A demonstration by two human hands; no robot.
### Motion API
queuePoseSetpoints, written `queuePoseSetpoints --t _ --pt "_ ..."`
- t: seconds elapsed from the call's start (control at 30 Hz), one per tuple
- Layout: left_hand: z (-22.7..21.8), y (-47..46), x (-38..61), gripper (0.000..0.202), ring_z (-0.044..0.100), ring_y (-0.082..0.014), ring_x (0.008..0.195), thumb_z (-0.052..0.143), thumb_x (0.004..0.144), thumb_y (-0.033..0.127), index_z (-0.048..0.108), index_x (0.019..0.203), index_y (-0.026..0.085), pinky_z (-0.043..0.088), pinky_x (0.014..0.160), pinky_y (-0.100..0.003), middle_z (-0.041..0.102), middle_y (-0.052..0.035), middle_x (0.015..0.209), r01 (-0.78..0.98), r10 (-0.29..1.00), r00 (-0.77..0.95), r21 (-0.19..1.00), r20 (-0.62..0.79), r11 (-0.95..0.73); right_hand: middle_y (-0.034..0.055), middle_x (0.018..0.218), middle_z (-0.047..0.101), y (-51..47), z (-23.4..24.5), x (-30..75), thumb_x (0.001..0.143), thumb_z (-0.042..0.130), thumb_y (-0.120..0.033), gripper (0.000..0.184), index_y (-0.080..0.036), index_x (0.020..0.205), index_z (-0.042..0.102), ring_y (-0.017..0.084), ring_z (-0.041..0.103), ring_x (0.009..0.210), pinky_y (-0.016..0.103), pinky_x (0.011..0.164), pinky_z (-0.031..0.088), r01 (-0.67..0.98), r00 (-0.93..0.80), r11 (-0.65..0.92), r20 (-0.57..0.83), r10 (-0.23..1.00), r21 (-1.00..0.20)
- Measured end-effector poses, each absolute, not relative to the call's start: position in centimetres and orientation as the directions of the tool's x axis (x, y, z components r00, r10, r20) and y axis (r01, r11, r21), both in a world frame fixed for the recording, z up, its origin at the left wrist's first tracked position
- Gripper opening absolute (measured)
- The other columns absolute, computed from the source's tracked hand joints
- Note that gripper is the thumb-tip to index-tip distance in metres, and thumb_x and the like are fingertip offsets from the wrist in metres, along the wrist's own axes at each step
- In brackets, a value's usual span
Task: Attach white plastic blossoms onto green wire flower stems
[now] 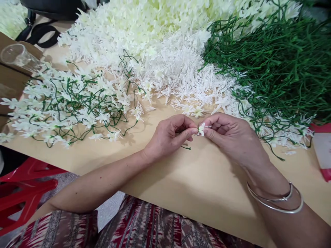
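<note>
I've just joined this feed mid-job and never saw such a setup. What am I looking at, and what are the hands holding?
No machine here: these are a person's two bare hands, filmed by one camera worn on their head, looking down. The left hand and right hand together pinch a small white flower. On the tan table lie a heap of white flowers, a heap of green stems at right, and green sprigs with flowers at left.

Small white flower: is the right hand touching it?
Touching. The head view shows the right hand pinching the small white flower between thumb and forefinger, no gap; the left hand meets it too.
</note>
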State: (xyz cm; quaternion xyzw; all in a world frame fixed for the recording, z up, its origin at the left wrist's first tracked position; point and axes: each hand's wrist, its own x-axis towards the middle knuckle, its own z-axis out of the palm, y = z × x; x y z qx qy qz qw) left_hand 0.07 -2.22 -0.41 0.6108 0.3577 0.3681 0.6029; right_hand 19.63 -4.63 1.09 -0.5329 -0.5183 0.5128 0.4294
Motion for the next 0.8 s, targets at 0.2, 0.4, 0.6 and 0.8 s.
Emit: queuePoseSetpoints --t 0.2,0.4,0.6,0.8 --pt "-0.2 -2.4 0.2 0.029 0.058 -0.0091 0.059 0.072 0.095 0.045 0.063 0.088 0.018 0.049 0.056 -0.021 0.062 0.0009 0.071 0.056 0.88 0.47 0.992 0.075 -0.114 -0.0011 0.076 0.069 -4.4 1.1 20.2 0.08 0.086 -0.037 0.017 -0.027 0.084 0.072 0.017 0.062 0.068 0.032 0.065 0.053 0.105 -0.064 -0.058 -0.065 0.996 -0.993" --pt "-0.2 -3.1 0.4 0.006 0.056 -0.0099 0.067 0.064 0.092 0.018 0.066 0.086 0.017 0.048 0.061 -0.022 0.062 -0.0034 0.088 0.213 0.807 0.525 0.877 0.269 -0.43 0.0073 0.112 0.076 -4.2 1.0 20.4 0.097 0.069 -0.032 0.01 -0.03 0.101 0.077 0.024 0.071 0.104 0.042 0.091 0.059 0.392 0.084 0.197 0.249 0.965 -0.899" --pt "-0.4 -3.0 0.3 0.015 0.064 -0.0167 0.085 0.068 0.097 0.031 0.069 0.094 0.017 0.056 0.077 -0.031 0.063 -0.0077 0.097 0.264 0.78 0.503 0.793 0.372 -0.549 0.0089 0.12 0.078 -3.3 -0.7 20.1 0.099 0.061 -0.02 0.023 -0.029 0.106 0.08 0.029 0.069 0.116 0.057 0.107 0.052 0.648 -0.142 0.365 0.365 0.92 -0.668" --pt "-0.4 -1.7 0.0 0.02 0.064 -0.0149 0.09 0.067 0.099 0.03 0.067 0.117 0.02 0.056 0.08 -0.028 0.068 -0.0102 0.118 0.381 0.845 0.337 0.761 0.415 -0.525 0.0051 0.109 0.081 -4.2 0.1 19.4 0.099 0.062 -0.019 0.026 -0.035 0.104 0.081 0.029 0.073 0.106 0.059 0.101 0.056 0.598 -0.096 0.382 0.41 0.907 -0.705"
